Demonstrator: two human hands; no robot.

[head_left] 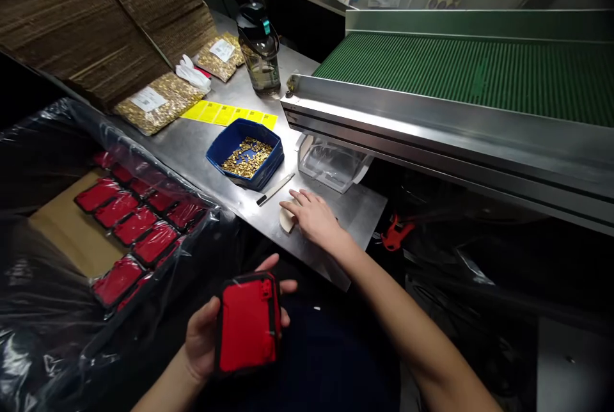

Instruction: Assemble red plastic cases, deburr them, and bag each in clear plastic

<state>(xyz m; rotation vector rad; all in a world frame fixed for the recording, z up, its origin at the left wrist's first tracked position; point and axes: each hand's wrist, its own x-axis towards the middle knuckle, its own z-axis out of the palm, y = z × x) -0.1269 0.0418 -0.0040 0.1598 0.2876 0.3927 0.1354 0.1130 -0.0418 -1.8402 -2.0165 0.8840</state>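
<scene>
My left hand [201, 335] holds a red pouch with black edging [248, 324] low in front of me, fingers wrapped round its back and thumb at its top. My right hand [314, 215] lies flat on the steel table, fingers stretched out, resting on a small pale piece [286, 220] that shows only at its left edge. A blue tray of small gold parts [245, 155] stands just beyond that hand. A slim black-and-white pen-like tool [275, 189] lies between the tray and my right hand.
A cardboard box lined with black plastic [62, 233] at left holds several red pouches [134, 225]. A green conveyor [470, 73] with a steel edge runs at right. Bags of gold parts [153, 103], a water bottle [260, 47], yellow labels [225, 114] and a clear plastic holder [330, 162] sit on the table.
</scene>
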